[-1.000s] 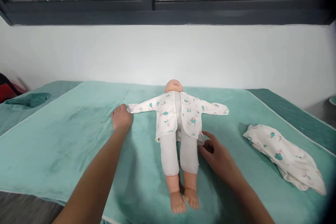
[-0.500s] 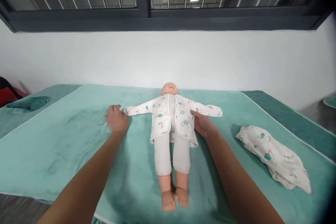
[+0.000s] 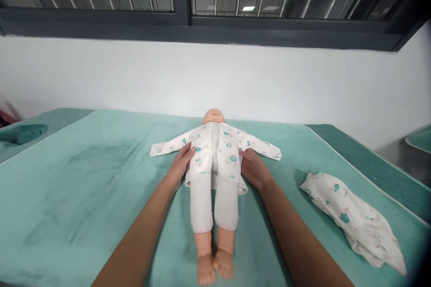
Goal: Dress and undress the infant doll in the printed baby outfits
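Observation:
A baby doll lies on its back, head toward the wall and bare feet toward me. It wears a white printed baby jacket, unfastened down the front, with both sleeves spread out to the sides. My left hand is closed at the jacket's left side below the sleeve, thumb on top of the cloth. On the opposite side, my right hand grips the jacket's edge under the other sleeve, its fingers partly hidden.
A folded white printed cloth lies to the right on the green bed cover. Behind the bed rises a white wall beneath a dark-framed window with bars. A darker green bundle is at the far left.
My left hand has moved right from the sleeve's cuff to the jacket's side. My right hand stays by the jacket's other side. The view has shifted slightly.

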The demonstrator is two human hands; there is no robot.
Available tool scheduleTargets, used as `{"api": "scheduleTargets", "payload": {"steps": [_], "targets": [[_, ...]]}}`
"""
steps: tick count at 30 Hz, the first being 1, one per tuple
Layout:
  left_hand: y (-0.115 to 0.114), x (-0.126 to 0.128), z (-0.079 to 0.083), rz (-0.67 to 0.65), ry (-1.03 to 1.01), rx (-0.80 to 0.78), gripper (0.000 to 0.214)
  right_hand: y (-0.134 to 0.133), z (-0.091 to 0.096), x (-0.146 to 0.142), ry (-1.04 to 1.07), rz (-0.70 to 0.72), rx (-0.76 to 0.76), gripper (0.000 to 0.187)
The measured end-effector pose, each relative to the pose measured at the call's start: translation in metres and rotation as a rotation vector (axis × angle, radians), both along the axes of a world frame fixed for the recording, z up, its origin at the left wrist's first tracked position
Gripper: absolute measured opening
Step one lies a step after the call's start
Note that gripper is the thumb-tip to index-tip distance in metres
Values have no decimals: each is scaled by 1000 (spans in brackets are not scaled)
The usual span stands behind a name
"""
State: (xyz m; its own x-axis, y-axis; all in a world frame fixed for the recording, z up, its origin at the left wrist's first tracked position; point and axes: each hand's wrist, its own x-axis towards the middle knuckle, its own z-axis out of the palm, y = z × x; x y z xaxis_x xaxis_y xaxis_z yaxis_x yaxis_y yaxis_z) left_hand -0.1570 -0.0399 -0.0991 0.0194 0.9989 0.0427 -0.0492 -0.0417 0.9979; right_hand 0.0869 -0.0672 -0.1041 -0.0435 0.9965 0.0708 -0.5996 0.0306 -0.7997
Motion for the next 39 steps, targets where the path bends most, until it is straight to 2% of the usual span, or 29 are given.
{"api": "scheduleTargets", "payload": {"steps": [4,8,11,15,19,21,23,25,27,29,31,33,36,39], "targets": [[22,18,7,45,-36,-13,64,29,2,1,-10,4,8,14],[35,25,0,102,73,17,63,56,-4,11,5,6,-30,17],[34,20,-8,99,114,82,56,59,-9,33,59,-73,-75,20],[26,9,-14,97,127,134,49,46,-9,68,69,-253,-134,23],[4,-1,-14,94,205,124,43,9,-11,75,-4,-365,-155,15],[-15,-8,-13,81,264,135,40,-23,-16,69,-51,-420,-151,24],[-38,-17,-13,72,323,130,39,-65,-23,64,-192,-505,-122,36],[-65,-27,-14,56,375,109,39,-112,-28,67,-746,-671,7,37],[-91,-34,-15,41,416,98,39,-160,-33,80,-1201,-777,191,36],[-114,-38,-15,17,438,97,39,-201,-36,104,-1482,-940,306,36],[-135,-35,-10,-35,448,104,39,-231,-40,134,-1679,-1099,305,45],[-151,-28,-1,-147,468,119,40,-247,-44,165,-1869,-1090,169,51],[-166,-15,16,-320,506,186,38,-249,-43,200,-1991,-848,106,44],[-171,-8,36,-375,531,264,33,-235,-20,201,-1947,-675,36,36]]}}
